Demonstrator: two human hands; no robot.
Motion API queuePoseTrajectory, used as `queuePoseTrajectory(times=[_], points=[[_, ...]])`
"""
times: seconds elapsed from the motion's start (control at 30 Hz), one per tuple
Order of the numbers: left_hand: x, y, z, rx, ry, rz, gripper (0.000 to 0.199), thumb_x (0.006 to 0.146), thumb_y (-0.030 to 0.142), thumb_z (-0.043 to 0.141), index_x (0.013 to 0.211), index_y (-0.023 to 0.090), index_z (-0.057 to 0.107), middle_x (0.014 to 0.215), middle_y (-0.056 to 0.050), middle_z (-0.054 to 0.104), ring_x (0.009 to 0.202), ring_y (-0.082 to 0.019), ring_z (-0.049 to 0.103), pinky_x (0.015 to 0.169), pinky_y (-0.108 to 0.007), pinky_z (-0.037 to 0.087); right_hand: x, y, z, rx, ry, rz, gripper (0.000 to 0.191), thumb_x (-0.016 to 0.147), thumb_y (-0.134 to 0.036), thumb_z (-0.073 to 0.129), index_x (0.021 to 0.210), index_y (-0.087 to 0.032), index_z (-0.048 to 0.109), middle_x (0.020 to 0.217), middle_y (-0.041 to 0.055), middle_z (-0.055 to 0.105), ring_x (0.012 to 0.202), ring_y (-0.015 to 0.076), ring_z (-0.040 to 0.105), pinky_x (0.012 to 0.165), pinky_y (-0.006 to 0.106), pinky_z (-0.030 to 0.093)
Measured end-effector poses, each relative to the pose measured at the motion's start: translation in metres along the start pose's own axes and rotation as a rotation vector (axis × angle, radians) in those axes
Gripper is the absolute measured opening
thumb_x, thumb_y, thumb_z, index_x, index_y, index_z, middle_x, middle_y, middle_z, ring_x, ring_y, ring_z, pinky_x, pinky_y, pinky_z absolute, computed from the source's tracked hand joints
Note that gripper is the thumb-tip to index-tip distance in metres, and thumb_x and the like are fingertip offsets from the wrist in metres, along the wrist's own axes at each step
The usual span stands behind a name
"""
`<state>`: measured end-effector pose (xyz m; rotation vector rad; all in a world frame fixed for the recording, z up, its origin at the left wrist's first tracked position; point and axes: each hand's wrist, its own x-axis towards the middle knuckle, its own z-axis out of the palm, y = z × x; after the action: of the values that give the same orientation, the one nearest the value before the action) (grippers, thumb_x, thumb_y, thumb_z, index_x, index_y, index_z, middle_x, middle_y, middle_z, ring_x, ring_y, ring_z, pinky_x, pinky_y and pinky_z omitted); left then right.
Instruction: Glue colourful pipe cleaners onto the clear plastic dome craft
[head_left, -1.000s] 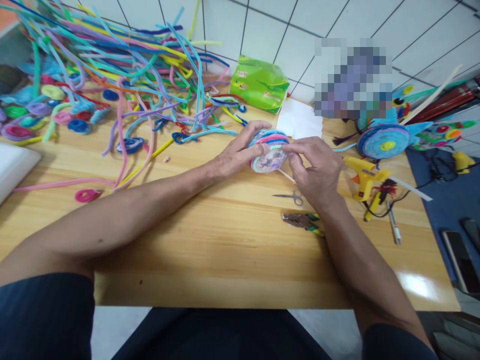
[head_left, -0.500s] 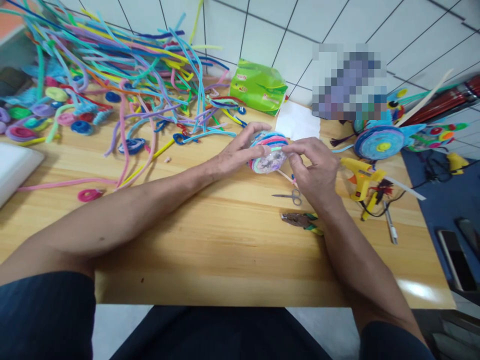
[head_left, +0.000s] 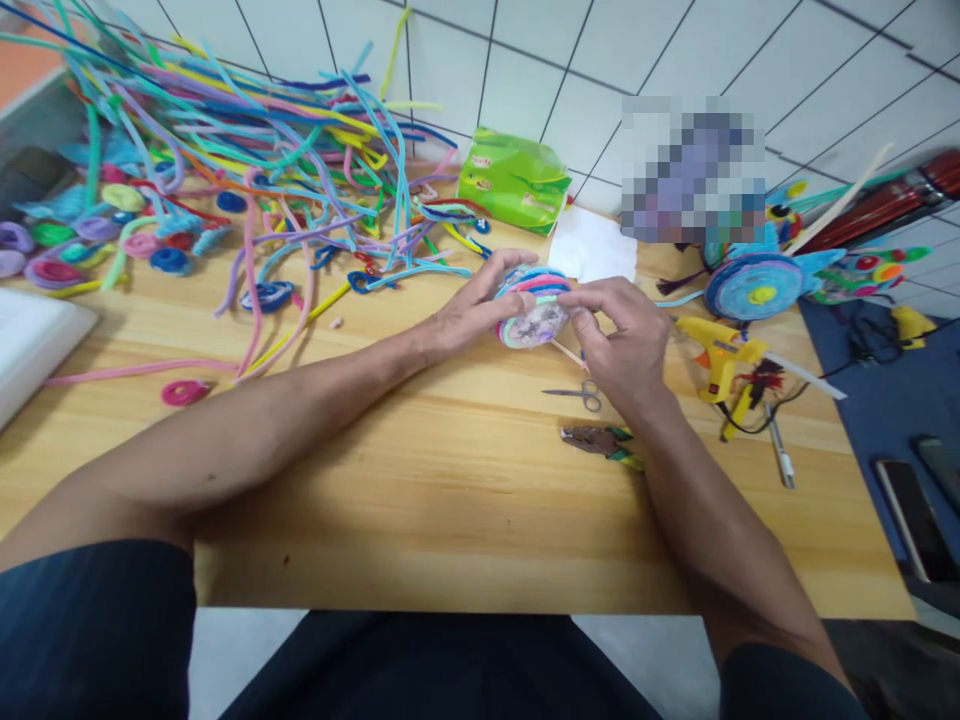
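A round coil of blue, pink and green fuzzy stems (head_left: 534,318) with a pale, shiny underside is held above the table. My left hand (head_left: 480,305) grips its left side, thumb across the front and fingers behind. At its right edge, my right hand (head_left: 624,335) has thumb and index finger pinched together at the green rim; whatever is between the fingertips is too small to make out. Below the right hand lie small scissors (head_left: 577,394) and pliers (head_left: 596,440), whose handles are partly behind the right forearm.
Loose fuzzy stems (head_left: 300,150) and small coils cover the back left. A green packet (head_left: 514,180) and white paper (head_left: 592,243) lie behind the hands. At right are a yellow glue gun (head_left: 720,352), its cord, and a blue coiled disc (head_left: 754,287).
The view has shifted very slightly. Both hands stay at the coil, with the right fingertips a touch further left along its rim.
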<state>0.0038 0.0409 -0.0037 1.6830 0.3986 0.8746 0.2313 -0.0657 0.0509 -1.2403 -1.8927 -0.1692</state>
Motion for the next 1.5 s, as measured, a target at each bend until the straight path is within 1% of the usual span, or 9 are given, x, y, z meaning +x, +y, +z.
queuePoseTrajectory(times=[0.23,0.5,0.63,0.77,0.9,1.13,1.3,1.4,1.5], points=[[0.0,0.003,0.002,-0.002,0.03,-0.005,0.077,0.096,0.072,0.076,0.154,0.025,0.054,0.164,-0.013,0.065,0.158,-0.037,0.06,0.136,-0.056,0.051,0.001,-0.001,-0.001,0.012,-0.015,0.028,0.021,0.102,-0.021,0.069,0.105,-0.031,0.087,0.102,0.0046,0.084,0.096,0.0263,0.079,0.09,0.046,0.065],[0.0,0.001,0.003,-0.016,0.016,0.009,0.081,0.097,0.075,0.076,0.154,0.025,0.05,0.163,-0.014,0.065,0.157,-0.035,0.06,0.133,-0.048,0.05,0.0,0.001,0.0,0.085,-0.001,0.016,0.023,0.101,-0.017,0.07,0.107,-0.031,0.086,0.101,0.0034,0.081,0.094,0.0244,0.077,0.088,0.043,0.063],[-0.002,0.002,0.003,-0.028,0.034,-0.007,0.082,0.097,0.077,0.075,0.154,0.025,0.049,0.162,-0.014,0.064,0.156,-0.035,0.059,0.133,-0.048,0.05,-0.001,0.0,0.002,0.135,-0.034,0.021,0.016,0.1,-0.025,0.077,0.114,-0.03,0.083,0.11,0.0057,0.078,0.106,0.0276,0.076,0.097,0.047,0.064],[-0.003,-0.002,0.004,-0.016,0.065,-0.026,0.086,0.095,0.083,0.074,0.155,0.026,0.049,0.162,-0.012,0.063,0.154,-0.036,0.06,0.133,-0.051,0.049,-0.006,-0.001,0.007,0.153,-0.087,0.027,0.042,0.09,-0.036,0.09,0.129,-0.03,0.072,0.133,0.0117,0.072,0.129,0.0359,0.071,0.112,0.059,0.061],[-0.003,-0.008,0.005,0.023,0.097,-0.004,0.088,0.094,0.08,0.078,0.159,0.029,0.05,0.169,-0.013,0.055,0.162,-0.038,0.053,0.139,-0.055,0.043,-0.012,0.003,0.017,0.146,-0.098,0.02,0.063,0.087,-0.041,0.094,0.139,-0.03,0.061,0.147,0.0163,0.065,0.142,0.0415,0.064,0.122,0.069,0.056],[-0.005,-0.005,0.01,0.098,0.114,0.039,0.08,0.096,0.074,0.08,0.156,0.027,0.055,0.162,-0.014,0.059,0.16,-0.037,0.055,0.14,-0.054,0.044,-0.014,0.006,0.017,0.119,-0.106,-0.023,0.064,0.088,-0.038,0.092,0.141,-0.031,0.057,0.148,0.0171,0.063,0.144,0.0425,0.064,0.123,0.072,0.056],[-0.005,-0.004,0.014,0.049,0.108,0.017,0.084,0.095,0.079,0.079,0.155,0.026,0.052,0.164,-0.015,0.06,0.154,-0.035,0.061,0.135,-0.054,0.051,-0.012,0.001,0.01,0.09,-0.169,-0.005,0.067,0.088,-0.036,0.092,0.144,-0.031,0.056,0.156,0.0181,0.061,0.15,0.0429,0.061,0.123,0.07,0.059],[-0.005,-0.004,0.016,0.065,0.132,0.03,0.085,0.095,0.084,0.076,0.155,0.028,0.054,0.161,-0.014,0.063,0.151,-0.035,0.063,0.133,-0.055,0.053,-0.014,0.0,0.013,0.103,-0.14,0.016,0.068,0.087,-0.037,0.091,0.145,-0.031,0.056,0.16,0.0176,0.058,0.153,0.0433,0.058,0.126,0.073,0.055],[-0.007,-0.003,0.016,0.136,0.158,0.065,0.086,0.095,0.084,0.075,0.158,0.028,0.055,0.165,-0.014,0.061,0.157,-0.038,0.057,0.138,-0.058,0.048,-0.017,0.001,0.02,0.102,-0.079,0.023,0.066,0.088,-0.039,0.091,0.144,-0.031,0.057,0.16,0.0173,0.056,0.155,0.0436,0.056,0.13,0.076,0.05]])
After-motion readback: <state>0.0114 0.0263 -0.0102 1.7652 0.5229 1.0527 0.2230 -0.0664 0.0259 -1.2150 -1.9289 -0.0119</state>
